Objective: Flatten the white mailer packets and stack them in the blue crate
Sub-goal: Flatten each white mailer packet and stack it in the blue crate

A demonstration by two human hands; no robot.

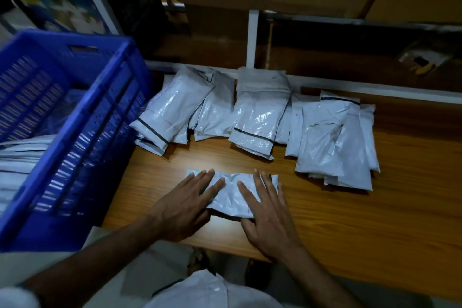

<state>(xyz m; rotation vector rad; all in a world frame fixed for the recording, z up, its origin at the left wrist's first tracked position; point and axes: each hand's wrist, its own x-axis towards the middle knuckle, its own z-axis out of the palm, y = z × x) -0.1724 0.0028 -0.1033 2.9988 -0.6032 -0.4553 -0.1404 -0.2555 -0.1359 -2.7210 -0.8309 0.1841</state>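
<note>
Nearest the front edge of the wooden surface (375, 220), one white mailer packet (231, 192) lies crosswise with both hands spread flat on top of it. The left hand (186, 210) covers its left part and the right hand (268, 217) its right part; the fingers (260, 182) of both are straight and slightly splayed, pressing down on the plastic and gripping nothing. The film between the hands looks wrinkled and a little puffed, so I judge this packet to be midway through flattening and not yet ready to lift. To the left, at the left edge of the surface, the blue crate (82, 157) stands tilted in view, and through its open top a layer of stacked packets (20, 157) shows, several deep, which suggests a fair part of the work is done. Farther back, along the rear edge, the unsorted packets (252, 117) lie in overlapping heaps from just beside the crate across to the right, many of them bulging and some with a dark strip across one end. Their exact number cannot be told, but plainly more than a handful remain, so the task seems perhaps half done at best, with each remaining packet to be pressed and then laid in the crate.
</note>
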